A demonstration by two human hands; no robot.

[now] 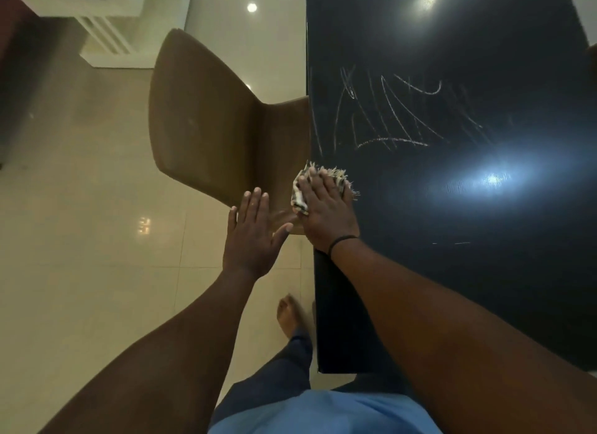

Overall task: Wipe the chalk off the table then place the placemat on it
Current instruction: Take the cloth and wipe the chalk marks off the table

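White chalk scribbles (pixel 400 117) cover the middle of the dark table (pixel 484 272), and two short chalk dashes (pixel 452 243) lie nearer to me. My right hand (pixel 326 207) presses flat on a folded, fringed striped cloth (pixel 302 191) at the table's left edge, just below the scribbles. My left hand (pixel 252 236) hovers with straight, spread fingers beside the table edge, over the chair seat, holding nothing. No placemat is in sight.
A brown chair (pixel 206 133) stands tucked against the table's left side. A white cabinet (pixel 97 17) sits at the far left on the glossy tiled floor (pixel 80 239). My bare foot (pixel 289 317) is by the table corner. Ceiling lights glare off the tabletop.
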